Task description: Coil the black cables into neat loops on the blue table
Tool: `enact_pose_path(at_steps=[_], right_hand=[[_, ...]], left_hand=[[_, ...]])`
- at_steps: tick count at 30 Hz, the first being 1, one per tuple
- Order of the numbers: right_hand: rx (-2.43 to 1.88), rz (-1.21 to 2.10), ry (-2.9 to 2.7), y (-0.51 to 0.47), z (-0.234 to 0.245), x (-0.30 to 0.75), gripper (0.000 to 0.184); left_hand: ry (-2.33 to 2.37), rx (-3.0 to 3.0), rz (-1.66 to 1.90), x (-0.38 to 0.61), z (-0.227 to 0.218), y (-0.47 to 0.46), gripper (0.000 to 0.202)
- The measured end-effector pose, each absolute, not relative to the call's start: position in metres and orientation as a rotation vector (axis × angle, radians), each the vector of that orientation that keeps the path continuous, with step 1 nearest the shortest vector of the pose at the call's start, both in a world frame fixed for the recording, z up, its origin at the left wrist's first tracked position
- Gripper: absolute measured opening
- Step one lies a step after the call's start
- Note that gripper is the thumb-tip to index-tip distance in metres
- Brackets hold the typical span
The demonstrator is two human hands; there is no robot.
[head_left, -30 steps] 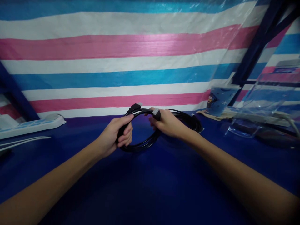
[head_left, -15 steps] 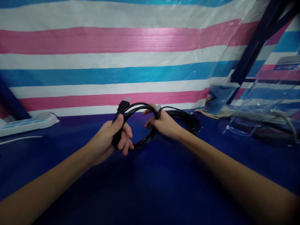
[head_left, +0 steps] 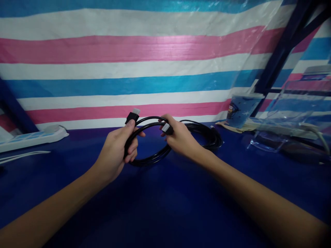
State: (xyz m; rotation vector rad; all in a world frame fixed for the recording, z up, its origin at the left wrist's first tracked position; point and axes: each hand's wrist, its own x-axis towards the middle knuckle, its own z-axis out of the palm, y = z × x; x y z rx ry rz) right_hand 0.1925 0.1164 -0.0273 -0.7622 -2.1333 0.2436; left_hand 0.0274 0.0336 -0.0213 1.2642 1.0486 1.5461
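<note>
to handle the glossy black rubbery cable coil [head_left: 148, 160] well, the loops want to lie even and flat against one another, with a light squeeze at opposite sides so that nothing slips or kinks near the plugs; the left hand [head_left: 117, 148] grasps the left side of the coil, thumb pressed up by one black plug with a pale tip [head_left: 132, 117], which points up and away; the right hand [head_left: 181, 136] is curled around the right side, the other black plug with a pale tip [head_left: 168, 129] lying at its thumb side and partly hiding the grip; both plug ends are best left outside the loops; the coil is between the hands, above the dark blue smooth tabletop [head_left: 165, 206]; counted, there are two hands, two plugs and one held coil, its turns too merged to number; also one black coiled bundle of cable [head_left: 216, 137] beyond the right hand, whether joined to the first i cannot tell; one blue printed cup [head_left: 241, 110]; one white power strip [head_left: 33, 140].
</note>
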Motion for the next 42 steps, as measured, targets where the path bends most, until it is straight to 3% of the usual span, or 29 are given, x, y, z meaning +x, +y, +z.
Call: enact_pose_path(at_steps=[4,11,16,19,22,27,35,42], right_hand=[[-0.764,0.108,-2.116,0.112,-0.027,0.191,0.05],[-0.72,0.038,-2.133,0.101,-0.026,0.189,0.051],[-0.743,0.006,-2.116,0.107,-0.025,0.192,0.055],[-0.678,0.226,-2.102,0.109,-0.02,0.193,0.047],[-0.513,0.636,-2.113,0.104,-0.013,0.192,0.026],[-0.381,0.991,-2.056,0.088,-0.008,0.187,0.028],[-0.536,0.805,-1.832,0.089,-0.016,0.18,0.034],[-0.66,0.406,-1.976,0.105,-0.033,0.185,0.032]], left_hand=[[1.091,1.276,1.593,0.026,-0.023,0.033,0.024],[1.029,1.576,1.428,0.029,-0.027,0.028,0.043],[1.107,1.689,1.298,0.029,-0.026,0.025,0.029],[1.192,1.614,1.301,0.022,-0.028,0.032,0.027],[1.14,1.494,1.462,0.012,-0.031,0.044,0.029],[0.963,1.35,1.591,0.005,-0.028,0.051,0.04],[1.046,1.34,1.601,0.01,-0.024,0.044,0.026],[0.87,1.335,1.222,0.0,-0.034,0.051,0.046]])
